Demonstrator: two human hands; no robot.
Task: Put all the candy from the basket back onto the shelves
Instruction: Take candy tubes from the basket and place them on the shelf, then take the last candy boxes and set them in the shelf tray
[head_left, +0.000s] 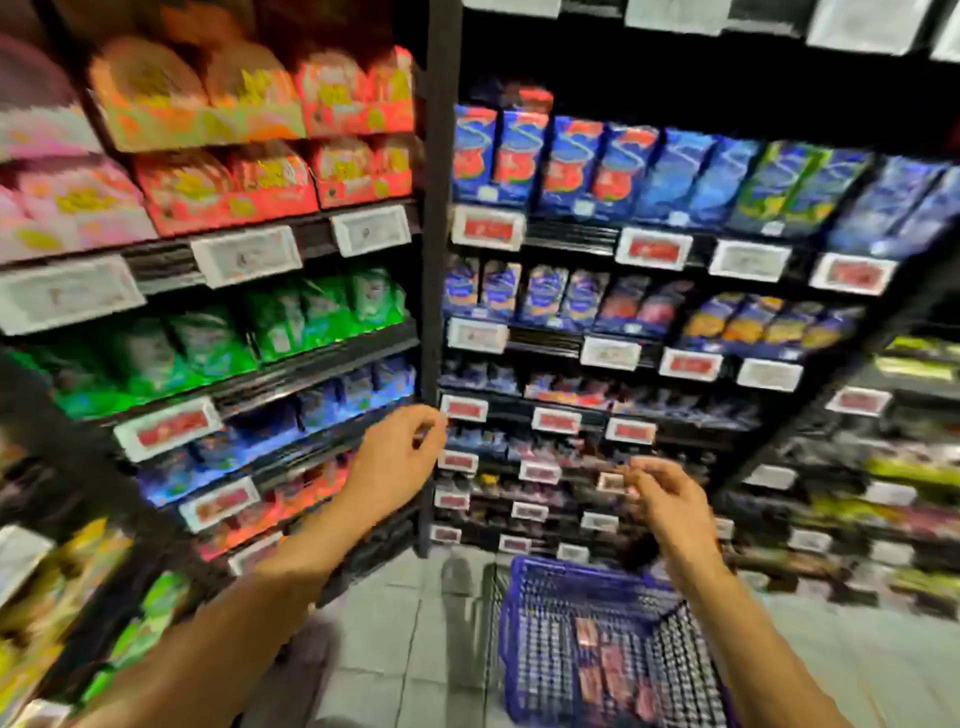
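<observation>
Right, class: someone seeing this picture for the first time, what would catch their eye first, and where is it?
Two bare hands, left hand and right hand, raised mid-frame before shelves. Bright blue packets fill the upper right shelf, orange-red bags the upper left. A blue basket sits on the floor below, reddish packets inside.

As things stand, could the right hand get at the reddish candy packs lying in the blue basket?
Probably yes: the right hand looks empty above the blue basket, whose open top leaves the reddish packs uncovered.
</observation>
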